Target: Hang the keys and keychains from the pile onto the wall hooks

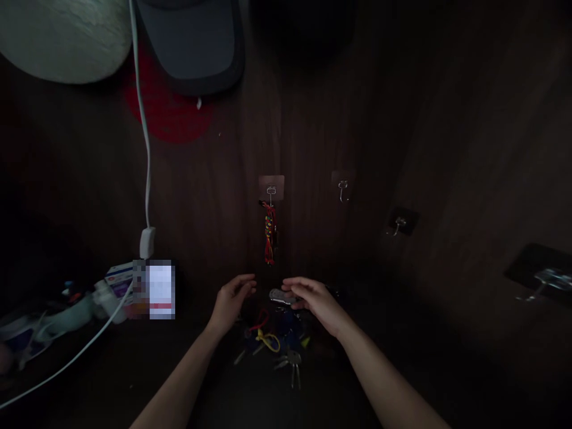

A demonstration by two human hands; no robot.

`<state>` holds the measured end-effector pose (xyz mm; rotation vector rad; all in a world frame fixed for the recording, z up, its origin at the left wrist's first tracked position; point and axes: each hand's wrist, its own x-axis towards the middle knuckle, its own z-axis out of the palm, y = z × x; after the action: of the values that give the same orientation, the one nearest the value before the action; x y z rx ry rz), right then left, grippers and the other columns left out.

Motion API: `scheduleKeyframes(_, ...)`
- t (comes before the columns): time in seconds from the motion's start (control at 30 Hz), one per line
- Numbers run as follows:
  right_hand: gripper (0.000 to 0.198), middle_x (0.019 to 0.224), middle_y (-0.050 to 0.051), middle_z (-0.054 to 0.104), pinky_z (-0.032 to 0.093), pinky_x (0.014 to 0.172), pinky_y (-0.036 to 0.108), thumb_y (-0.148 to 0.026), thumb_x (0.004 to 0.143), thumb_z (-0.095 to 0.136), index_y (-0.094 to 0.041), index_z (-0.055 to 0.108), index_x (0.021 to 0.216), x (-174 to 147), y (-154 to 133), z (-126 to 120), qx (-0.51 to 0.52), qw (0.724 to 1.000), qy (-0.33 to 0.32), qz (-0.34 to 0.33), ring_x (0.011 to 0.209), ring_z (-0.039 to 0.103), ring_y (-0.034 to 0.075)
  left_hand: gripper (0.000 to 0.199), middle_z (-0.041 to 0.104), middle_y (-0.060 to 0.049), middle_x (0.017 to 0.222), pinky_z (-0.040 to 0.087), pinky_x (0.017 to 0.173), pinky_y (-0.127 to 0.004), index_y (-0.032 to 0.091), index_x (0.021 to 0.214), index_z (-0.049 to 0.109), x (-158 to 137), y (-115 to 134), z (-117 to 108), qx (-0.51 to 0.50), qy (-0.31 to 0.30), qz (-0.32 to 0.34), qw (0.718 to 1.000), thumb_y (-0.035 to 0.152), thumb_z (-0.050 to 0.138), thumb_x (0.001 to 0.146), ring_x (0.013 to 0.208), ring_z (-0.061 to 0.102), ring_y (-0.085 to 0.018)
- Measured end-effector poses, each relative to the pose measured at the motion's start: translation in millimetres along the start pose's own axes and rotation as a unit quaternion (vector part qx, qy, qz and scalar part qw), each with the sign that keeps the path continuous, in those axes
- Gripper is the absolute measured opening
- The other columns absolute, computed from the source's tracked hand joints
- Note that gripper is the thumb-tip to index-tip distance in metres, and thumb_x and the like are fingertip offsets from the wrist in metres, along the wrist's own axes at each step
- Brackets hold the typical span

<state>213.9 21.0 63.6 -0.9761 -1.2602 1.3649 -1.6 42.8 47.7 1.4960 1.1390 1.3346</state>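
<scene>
My right hand (313,297) is closed on a silver folding tool (279,296), its rounded end showing past the fingers. Facing it, my left hand (233,297) is open with curved fingers, and nothing shows in it. Below both hands lie several keys on a ring (292,360), a yellow cord loop (268,341), a red cord (260,320) and dark blue items (288,325) too dim to name. Above the hands, a braided red and yellow cord (269,235) hangs from a wall hook (271,190).
Bare hooks hang on the wall (343,189) and further right (399,224), (552,280). A white cable (145,137) runs down the left. Boxes (120,277) and a white bottle (109,301) stand left. A grey cap (194,44) hangs above.
</scene>
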Motion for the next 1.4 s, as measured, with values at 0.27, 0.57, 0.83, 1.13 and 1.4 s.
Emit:
scheduleKeyframes(0.27,0.023,0.089,0.004,0.070,0.047,0.058,0.028,-0.037,0.076,0.056,-0.021,0.069,0.086,-9.0,36.4,6.0,-0.145,0.988,0.043,-0.042,0.081,0.064,0.021,0.028,0.073,-0.004,0.091,0.052,0.078,-0.032,0.019,0.097,0.066,-33.9,-10.8,-21.1,0.084,0.043,0.007,0.995,0.033,0.058,0.075,0.085,0.068,-0.020)
scheduleKeyframes(0.57,0.023,0.084,0.005,0.066,0.045,0.077,0.034,-0.020,0.083,0.043,-0.025,0.066,0.082,-9.3,65.8,-7.3,-0.334,0.914,0.067,-0.222,0.084,0.062,0.021,0.021,0.073,-0.001,0.090,0.051,0.079,-0.032,0.023,0.091,0.068,-40.3,-27.6,-34.6,0.193,0.073,0.056,0.977,0.028,0.054,0.077,0.087,0.067,-0.021)
scheduleKeyframes(0.83,0.026,0.088,0.004,0.067,0.045,0.075,0.031,-0.019,0.083,0.039,-0.024,0.065,0.085,-5.3,70.3,-15.2,-0.415,0.886,0.072,-0.192,0.084,0.063,0.020,0.023,0.072,-0.001,0.095,0.050,0.083,-0.032,0.024,0.093,0.068,-36.5,-34.9,-47.9,0.253,0.055,0.049,0.965,0.026,0.049,0.080,0.090,0.066,-0.020)
scheduleKeyframes(1.13,0.026,0.087,0.003,0.068,0.046,0.076,0.031,-0.018,0.082,0.039,-0.024,0.064,0.084,-3.1,71.6,-16.6,-0.452,0.865,0.099,-0.194,0.082,0.063,0.019,0.023,0.070,-0.003,0.099,0.046,0.088,-0.032,0.023,0.097,0.066,-35.0,-49.3,-55.1,0.347,-0.030,0.057,0.936,0.024,0.048,0.083,0.097,0.062,-0.020)
scheduleKeyframes(1.4,0.026,0.087,0.003,0.067,0.047,0.073,0.030,-0.019,0.083,0.039,-0.023,0.064,0.085,-4.0,70.2,-15.0,-0.453,0.864,0.100,-0.197,0.083,0.063,0.019,0.017,0.066,-0.007,0.096,0.043,0.084,-0.036,0.021,0.091,0.066,-39.3,-45.3,-44.0,0.398,-0.069,0.074,0.912,0.020,0.056,0.078,0.094,0.059,-0.024)
